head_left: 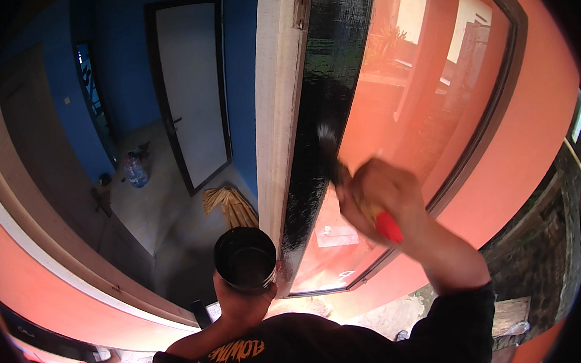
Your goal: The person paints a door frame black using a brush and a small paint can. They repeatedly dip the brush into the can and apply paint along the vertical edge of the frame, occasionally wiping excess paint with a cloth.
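My right hand (384, 190) is closed round the handle of a paintbrush (389, 226) with a yellow and red handle. The brush tilts up to the left, and its bristles are at a glossy black-painted post (327, 70) between the doorway and the window; the hand is slightly blurred. Lower down, my left hand (238, 301) grips a round, open black paint can (246, 235) from below. Its inside is dark, so I cannot make out how much is in it. The can is near the foot of the bare pale wood door frame (274, 114).
Right of the post, a reflective window pane (400, 122) sits in a dark frame, with a salmon wall (542, 97) beyond. Through the doorway are a blue-walled room, a white door (193, 89), a clear plastic bottle (135, 170) and a folded tan sheet (234, 206).
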`<state>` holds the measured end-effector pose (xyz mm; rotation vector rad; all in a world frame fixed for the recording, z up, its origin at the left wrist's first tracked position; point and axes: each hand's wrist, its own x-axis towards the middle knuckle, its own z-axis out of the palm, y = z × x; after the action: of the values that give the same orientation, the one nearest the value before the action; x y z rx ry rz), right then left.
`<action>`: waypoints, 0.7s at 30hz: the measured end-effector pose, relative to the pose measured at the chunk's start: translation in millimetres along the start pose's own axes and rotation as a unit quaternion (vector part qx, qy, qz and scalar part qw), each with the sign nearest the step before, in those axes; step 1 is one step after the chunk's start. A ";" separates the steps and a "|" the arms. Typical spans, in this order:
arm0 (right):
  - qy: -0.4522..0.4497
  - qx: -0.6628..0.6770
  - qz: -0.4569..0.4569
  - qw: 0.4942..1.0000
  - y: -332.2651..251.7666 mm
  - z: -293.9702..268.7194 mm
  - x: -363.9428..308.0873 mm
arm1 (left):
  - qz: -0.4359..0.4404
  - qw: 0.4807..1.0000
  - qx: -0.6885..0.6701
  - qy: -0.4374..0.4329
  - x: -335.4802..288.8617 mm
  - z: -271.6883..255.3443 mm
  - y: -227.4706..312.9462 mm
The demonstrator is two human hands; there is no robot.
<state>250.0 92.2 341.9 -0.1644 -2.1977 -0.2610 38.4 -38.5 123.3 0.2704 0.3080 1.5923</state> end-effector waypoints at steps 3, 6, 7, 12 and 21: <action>-0.010 0.111 0.064 0.992 -3.8 -12.9 -4.7 | -0.005 0.999 -0.041 -0.022 1.4 1.6 2.1; 0.094 0.044 0.032 0.994 27.5 -27.4 47.1 | -0.024 0.998 -0.052 -0.020 2.0 3.1 0.6; 0.140 0.006 0.064 0.988 28.9 -35.8 70.4 | -0.030 0.998 -0.045 -0.025 2.1 6.0 1.5; 0.263 -0.162 -0.162 0.937 29.6 -72.3 128.2 | -0.022 0.999 -0.023 -0.004 -0.9 13.2 -3.0; -0.037 0.104 0.065 0.992 -5.3 -6.8 -15.6 | 0.007 1.000 -0.018 -0.003 0.6 0.4 1.1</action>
<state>263.4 85.0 332.6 -0.2036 -2.2594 0.0478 37.4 -38.0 124.1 0.2501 0.2719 1.6094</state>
